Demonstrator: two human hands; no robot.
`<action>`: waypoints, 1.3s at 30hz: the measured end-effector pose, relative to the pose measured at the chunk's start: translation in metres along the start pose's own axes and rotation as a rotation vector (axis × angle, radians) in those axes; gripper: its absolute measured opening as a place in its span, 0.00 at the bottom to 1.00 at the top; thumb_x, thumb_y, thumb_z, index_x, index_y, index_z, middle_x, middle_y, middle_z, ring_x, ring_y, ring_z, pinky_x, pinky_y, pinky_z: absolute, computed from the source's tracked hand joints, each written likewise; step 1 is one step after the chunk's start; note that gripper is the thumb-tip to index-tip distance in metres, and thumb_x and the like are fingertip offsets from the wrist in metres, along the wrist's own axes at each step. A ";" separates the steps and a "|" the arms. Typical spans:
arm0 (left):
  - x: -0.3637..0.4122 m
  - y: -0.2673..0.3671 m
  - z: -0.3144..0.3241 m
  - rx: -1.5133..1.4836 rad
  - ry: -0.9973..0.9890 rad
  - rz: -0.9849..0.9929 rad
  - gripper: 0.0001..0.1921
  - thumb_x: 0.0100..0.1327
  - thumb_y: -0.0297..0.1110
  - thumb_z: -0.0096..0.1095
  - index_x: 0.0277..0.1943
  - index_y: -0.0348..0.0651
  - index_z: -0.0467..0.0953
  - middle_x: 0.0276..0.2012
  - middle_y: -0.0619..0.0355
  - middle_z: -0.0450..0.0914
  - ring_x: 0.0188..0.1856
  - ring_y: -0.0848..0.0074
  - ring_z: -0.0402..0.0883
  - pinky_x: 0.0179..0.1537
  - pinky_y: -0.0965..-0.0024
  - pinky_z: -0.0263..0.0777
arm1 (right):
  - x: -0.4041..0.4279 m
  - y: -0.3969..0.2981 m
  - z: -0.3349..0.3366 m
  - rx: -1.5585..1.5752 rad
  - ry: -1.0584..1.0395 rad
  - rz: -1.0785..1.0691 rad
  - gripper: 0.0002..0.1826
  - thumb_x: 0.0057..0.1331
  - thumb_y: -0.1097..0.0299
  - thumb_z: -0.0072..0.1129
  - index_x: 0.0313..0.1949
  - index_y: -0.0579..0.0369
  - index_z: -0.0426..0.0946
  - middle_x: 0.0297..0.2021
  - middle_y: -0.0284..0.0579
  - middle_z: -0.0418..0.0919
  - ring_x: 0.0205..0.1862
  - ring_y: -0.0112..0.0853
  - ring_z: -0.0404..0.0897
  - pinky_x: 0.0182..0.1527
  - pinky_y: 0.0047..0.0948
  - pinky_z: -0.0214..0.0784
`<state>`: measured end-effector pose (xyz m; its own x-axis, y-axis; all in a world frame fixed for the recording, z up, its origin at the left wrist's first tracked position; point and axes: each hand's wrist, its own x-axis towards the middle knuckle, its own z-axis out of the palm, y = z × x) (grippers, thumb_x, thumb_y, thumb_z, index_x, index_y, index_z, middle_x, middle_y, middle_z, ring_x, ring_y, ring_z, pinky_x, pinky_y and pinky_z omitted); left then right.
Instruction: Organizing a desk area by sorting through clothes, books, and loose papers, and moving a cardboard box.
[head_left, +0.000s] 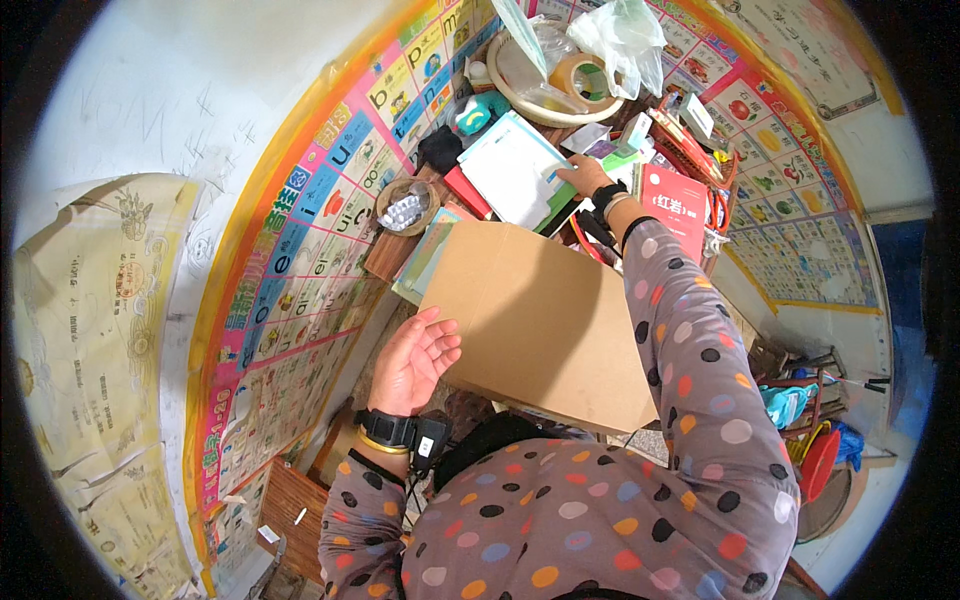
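A large flat piece of brown cardboard (540, 322) lies at the near side of the table, part of it in my arm's shadow. Beside its left edge my left hand (416, 360) is raised, palm up, fingers loosely curled and holding nothing. Farther off, my right hand (585, 176) reaches to the right edge of a white sheet (514, 172) on a pile of books and papers; whether the fingers grip it is unclear. A red book (671, 206) lies right of my right wrist. Thin booklets (420, 262) stick out from under the cardboard's left corner.
Left of the pile stands a small basket (390, 202) holding blister packs. At the back are a round wicker basket (555, 116) with a tape roll (589, 79) and a plastic bag (626, 41). Boxes and a red basket (701, 161) crowd the right. Posters cover the close walls.
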<state>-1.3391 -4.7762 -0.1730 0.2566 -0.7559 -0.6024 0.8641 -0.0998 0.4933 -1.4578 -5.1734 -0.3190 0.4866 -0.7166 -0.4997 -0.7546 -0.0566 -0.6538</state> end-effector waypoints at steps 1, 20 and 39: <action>0.001 0.000 0.001 0.007 0.000 0.002 0.17 0.64 0.41 0.50 0.53 0.44 0.67 0.43 0.55 0.76 0.43 0.71 0.75 0.45 0.67 0.69 | 0.001 0.002 0.000 0.054 -0.014 -0.007 0.28 0.55 0.58 0.57 0.50 0.65 0.67 0.40 0.51 0.75 0.34 0.36 0.79 0.26 0.30 0.76; 0.019 0.004 0.008 0.079 0.020 -0.011 0.20 0.64 0.42 0.49 0.55 0.42 0.64 0.49 0.47 0.71 0.50 0.65 0.71 0.51 0.61 0.65 | 0.003 0.024 -0.006 0.353 0.022 -0.091 0.22 0.58 0.55 0.57 0.47 0.56 0.72 0.32 0.41 0.77 0.28 0.28 0.76 0.27 0.27 0.71; 0.115 0.064 0.071 0.232 0.072 0.145 0.32 0.61 0.47 0.53 0.62 0.39 0.54 0.57 0.45 0.63 0.59 0.63 0.62 0.56 0.57 0.57 | -0.020 0.011 -0.050 0.155 -0.028 -0.113 0.24 0.57 0.55 0.57 0.47 0.58 0.72 0.30 0.41 0.77 0.27 0.27 0.75 0.26 0.24 0.70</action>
<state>-1.2850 -4.9159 -0.1663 0.4081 -0.7257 -0.5539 0.6960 -0.1452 0.7032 -1.4976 -5.1947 -0.2874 0.5782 -0.6917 -0.4328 -0.6189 -0.0261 -0.7850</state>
